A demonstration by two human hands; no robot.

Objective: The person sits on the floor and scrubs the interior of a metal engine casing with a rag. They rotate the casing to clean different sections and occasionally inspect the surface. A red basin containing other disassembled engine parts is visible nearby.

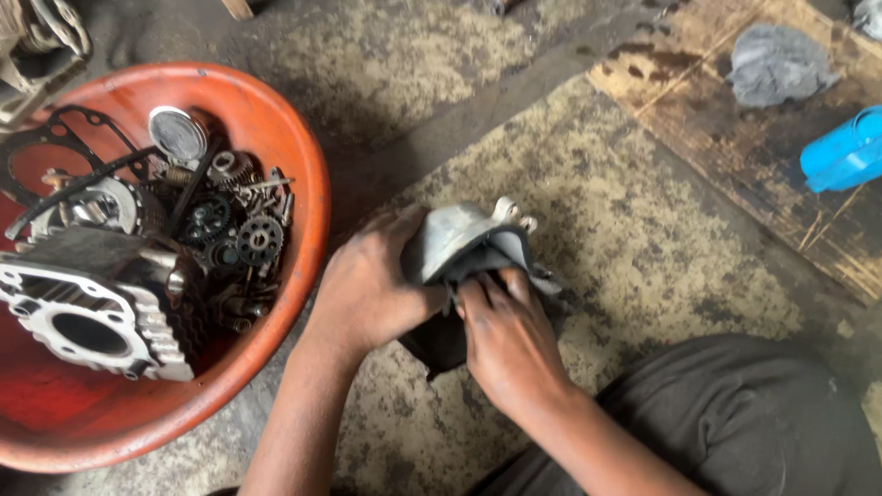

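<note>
Closest to the camera is a dark trouser knee point(735, 413), bottom right, so the person's sitting or crouching low over the floor point(643, 230). Both hands are together on one grey metal engine part point(459, 237). The left hand point(367, 289) cups it from the side to steady it, and the right hand point(510, 344) presses a dark rag point(441, 340) against it, fingers clamped down, looks like wiping. The part sits just above the floor, beside the big orange basin point(308, 174), which holds gears point(259, 239), a gasket point(55, 124) and a finned cylinder block point(87, 317). The rag hides most of the part, so I can't tell its exact shape. A blue plastic thing point(845, 152) is cut off on the right edge, near a grey cloth point(776, 62).
</note>
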